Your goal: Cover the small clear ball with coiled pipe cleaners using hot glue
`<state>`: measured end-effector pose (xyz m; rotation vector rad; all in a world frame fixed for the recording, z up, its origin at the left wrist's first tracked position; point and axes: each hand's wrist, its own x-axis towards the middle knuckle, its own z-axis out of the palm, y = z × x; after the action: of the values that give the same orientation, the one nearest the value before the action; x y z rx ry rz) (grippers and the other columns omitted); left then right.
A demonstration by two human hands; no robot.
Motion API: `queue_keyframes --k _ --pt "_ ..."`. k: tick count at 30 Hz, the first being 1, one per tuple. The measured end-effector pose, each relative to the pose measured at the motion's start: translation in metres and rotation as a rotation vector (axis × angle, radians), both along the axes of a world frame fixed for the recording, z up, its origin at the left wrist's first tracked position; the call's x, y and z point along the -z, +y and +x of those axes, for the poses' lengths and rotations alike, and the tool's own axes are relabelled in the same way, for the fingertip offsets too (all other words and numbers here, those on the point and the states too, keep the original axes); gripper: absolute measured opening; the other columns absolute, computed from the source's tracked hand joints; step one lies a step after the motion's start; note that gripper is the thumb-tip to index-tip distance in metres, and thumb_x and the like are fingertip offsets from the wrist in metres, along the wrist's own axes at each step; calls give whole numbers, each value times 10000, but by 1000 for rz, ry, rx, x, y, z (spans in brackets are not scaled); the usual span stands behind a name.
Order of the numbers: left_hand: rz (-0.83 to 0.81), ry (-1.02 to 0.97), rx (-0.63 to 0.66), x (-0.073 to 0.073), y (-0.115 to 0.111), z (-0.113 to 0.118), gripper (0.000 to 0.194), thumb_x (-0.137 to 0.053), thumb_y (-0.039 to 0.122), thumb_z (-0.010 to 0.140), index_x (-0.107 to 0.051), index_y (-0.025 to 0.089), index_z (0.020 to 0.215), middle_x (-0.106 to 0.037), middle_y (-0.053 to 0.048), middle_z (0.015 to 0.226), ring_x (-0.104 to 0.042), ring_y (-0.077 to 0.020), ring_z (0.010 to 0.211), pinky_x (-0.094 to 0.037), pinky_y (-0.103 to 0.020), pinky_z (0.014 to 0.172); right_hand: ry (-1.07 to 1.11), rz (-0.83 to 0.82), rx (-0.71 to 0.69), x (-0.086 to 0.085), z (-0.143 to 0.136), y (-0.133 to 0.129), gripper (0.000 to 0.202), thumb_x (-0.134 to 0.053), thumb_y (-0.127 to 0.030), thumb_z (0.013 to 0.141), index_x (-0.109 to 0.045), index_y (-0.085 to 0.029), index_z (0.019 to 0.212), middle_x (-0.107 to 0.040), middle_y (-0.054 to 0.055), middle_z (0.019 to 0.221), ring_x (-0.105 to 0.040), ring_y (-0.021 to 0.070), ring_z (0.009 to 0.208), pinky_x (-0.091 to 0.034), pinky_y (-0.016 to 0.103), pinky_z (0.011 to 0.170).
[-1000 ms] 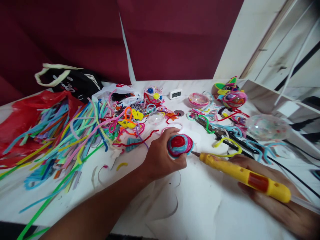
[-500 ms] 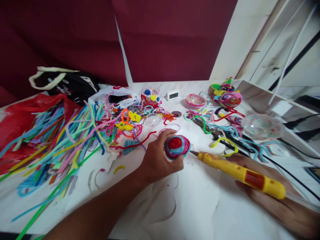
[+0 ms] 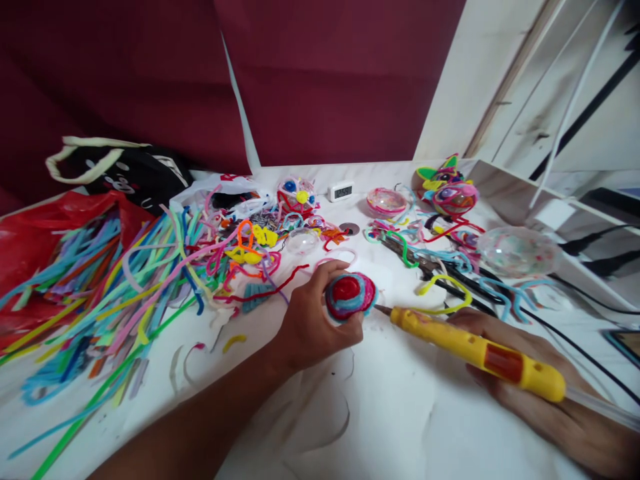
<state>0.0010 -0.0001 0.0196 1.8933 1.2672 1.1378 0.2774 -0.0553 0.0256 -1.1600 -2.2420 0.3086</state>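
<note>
Near the middle, my left hand (image 3: pixel 317 320) is wrapped round a small ball (image 3: pixel 351 295) coiled in red, light blue and magenta pipe cleaner. The coiled face is turned up and toward me. At the right, my right hand (image 3: pixel 530 373) grips a yellow glue gun (image 3: pixel 465 343) with an orange-red window on its body and a clear stick at its rear. The gun's dark tip points left, close to the ball's right edge; whether they touch I cannot tell.
Loose pipe cleaners (image 3: pixel 150 280) and a red plastic bag (image 3: pixel 30 233) cover the left. Behind stand a decorated ball (image 3: pixel 296 197), a small clock (image 3: pixel 341 192) and a pink-rimmed bowl (image 3: pixel 387 201). Black pliers (image 3: pixel 400 250), a clear dome (image 3: pixel 520 252) and cables lie right.
The whole view has shifted slightly, so most things appear a little further left. Both hands keep their holds, with the gun's tip still beside the ball.
</note>
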Motion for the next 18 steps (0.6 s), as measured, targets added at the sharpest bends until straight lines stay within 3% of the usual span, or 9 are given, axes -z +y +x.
queue_keyframes --k 8,14,18 --pt "-20 -55 31 -2 -2 1 574 -651 172 619 -494 206 1170 -697 -54 1091 -687 -177 928 -565 -253 762 -30 46 80 0 3 2 441 -519 -453 877 -505 -396 1314 -727 19 1146 -719 319 973 -654 419 701" --pt "-32 -41 42 -2 -3 0 591 -663 172 632 -487 202 1195 -692 -69 1118 -684 -180 940 -566 -251 759 55 -32 -11 -14 -6 5 270 -464 -392 928 -533 -418 1187 -730 -24 1026 -724 230 843 -638 307 632" --pt "-47 -40 47 -3 -2 0 601 -669 167 633 -482 204 1203 -696 -63 1106 -689 -171 917 -566 -246 760 27 -46 -4 -8 0 3 288 -459 -422 921 -538 -391 1196 -701 1 1124 -704 251 938 -632 344 741"
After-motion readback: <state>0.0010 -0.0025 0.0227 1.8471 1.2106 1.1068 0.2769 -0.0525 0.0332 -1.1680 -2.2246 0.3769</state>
